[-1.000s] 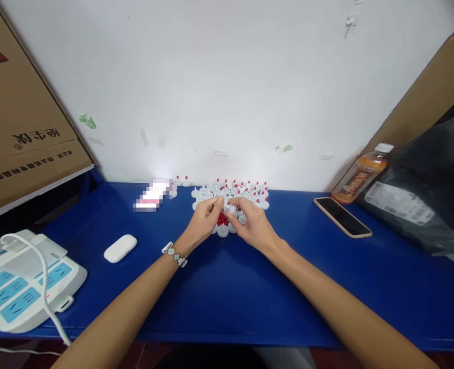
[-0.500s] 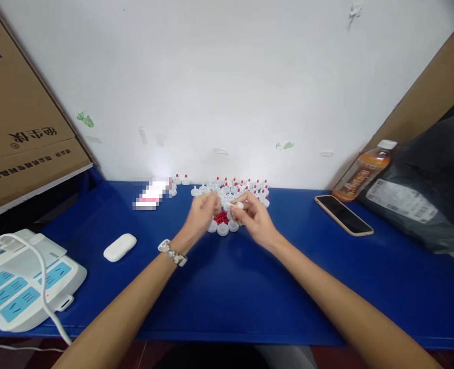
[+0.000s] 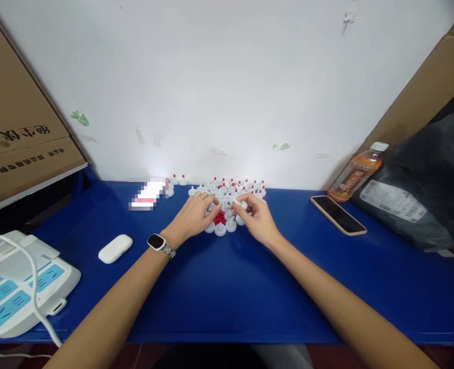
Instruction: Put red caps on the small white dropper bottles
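My left hand (image 3: 197, 213), palm down, hangs over the left side of a group of white nozzle caps (image 3: 220, 229). Its thumb stands apart from the fingers, and a white cap shows in the gap; no grip on it is visible. Between thumb and fingers, my right hand (image 3: 258, 218) holds a white nozzle cap (image 3: 243, 204) tilted sideways, its tip toward the left. A small heap of red tips (image 3: 220, 219) lies between my hands, ringed by white caps. Farther back, several white caps with red tips (image 3: 254, 188) stand near the wall.
On the left are a white earbud case (image 3: 115, 249), a power strip (image 3: 27, 287) with a cable, and a pixelated phone-like object (image 3: 149, 194). A phone (image 3: 338, 215), an orange drink bottle (image 3: 355, 175) and a dark plastic parcel (image 3: 407, 205) are at right.
My left hand has turned from a closed fist to palm down, with its fingers opened over the caps. My right hand still holds the white nozzle cap. The view has shifted slightly.
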`<state>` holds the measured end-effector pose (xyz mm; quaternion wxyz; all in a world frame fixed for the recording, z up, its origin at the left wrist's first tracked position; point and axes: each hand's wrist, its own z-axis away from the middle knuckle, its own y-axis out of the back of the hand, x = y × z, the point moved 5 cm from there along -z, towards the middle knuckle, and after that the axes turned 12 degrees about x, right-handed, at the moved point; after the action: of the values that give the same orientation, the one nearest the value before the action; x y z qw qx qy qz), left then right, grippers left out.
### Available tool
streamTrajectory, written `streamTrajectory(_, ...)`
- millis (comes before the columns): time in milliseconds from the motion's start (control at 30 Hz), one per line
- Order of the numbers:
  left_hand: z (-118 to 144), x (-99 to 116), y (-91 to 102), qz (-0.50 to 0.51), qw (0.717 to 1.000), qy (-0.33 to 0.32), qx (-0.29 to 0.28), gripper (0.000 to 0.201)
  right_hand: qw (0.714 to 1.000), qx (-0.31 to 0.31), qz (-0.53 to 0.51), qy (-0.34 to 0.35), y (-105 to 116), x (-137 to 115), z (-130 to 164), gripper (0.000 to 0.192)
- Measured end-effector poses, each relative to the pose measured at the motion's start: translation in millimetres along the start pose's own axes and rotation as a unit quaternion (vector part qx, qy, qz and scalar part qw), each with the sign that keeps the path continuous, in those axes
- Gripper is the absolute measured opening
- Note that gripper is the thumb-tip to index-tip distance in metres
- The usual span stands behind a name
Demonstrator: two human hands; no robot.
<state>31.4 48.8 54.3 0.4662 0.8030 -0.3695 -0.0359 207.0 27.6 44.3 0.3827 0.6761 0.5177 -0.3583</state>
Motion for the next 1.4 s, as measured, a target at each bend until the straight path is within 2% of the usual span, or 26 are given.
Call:
streamTrajectory(100,3,-11,12.5,0.028,0.999,0.036,0.025,0.036,0.999,0.019,0.035,0.014,3,2,0,0.023)
streamTrajectory(233,16,-28,26.6,0.041,0.995,0.082,0.048,0.037,0.989,0.072,0.097,0.080,8,-7,-4,0.022)
streamTrajectory(333,31,-39,29.9,0.050,0.993,0.101,0.033,0.032,0.987,0.052,0.113,0.104,-2,-17,-13,0.019)
streamTrajectory(467,49,-55,33.2,0.074,0.987,0.139,-0.001,0.026,0.991,-0.021,0.082,0.103,-38,-29,-33,0.013)
streamTrajectory(633,61,-74,35.5,0.084,0.974,0.207,-0.036,0.018,0.976,-0.125,0.141,0.108,-108,-23,-66,0.010)
streamTrajectory(767,63,-76,33.4,0.083,0.973,0.209,-0.044,0.015,0.931,-0.239,0.247,0.121,-159,-2,-88,0.014)
streamTrajectory(900,64,-74,32.8,0.070,0.973,0.214,-0.046,0.017,0.873,-0.284,0.362,0.159,-175,7,-100,0.013)
streamTrajectory(1000,64,-71,34.2,0.050,0.975,0.212,-0.048,0.018,0.868,-0.260,0.386,0.173,-174,2,-110,0.015)
streamTrajectory(1133,63,-68,35.4,0.039,0.975,0.213,-0.051,0.018,0.890,-0.180,0.405,0.105,-176,2,-131,0.025)
streamTrajectory(1233,63,-68,35.7,0.039,0.975,0.213,-0.047,0.019,0.877,-0.160,0.448,0.060,-192,10,-142,0.031)
streamTrajectory(1400,63,-71,34.2,0.044,0.974,0.217,-0.043,0.025,0.864,-0.137,0.481,0.047,-220,22,-146,0.037)
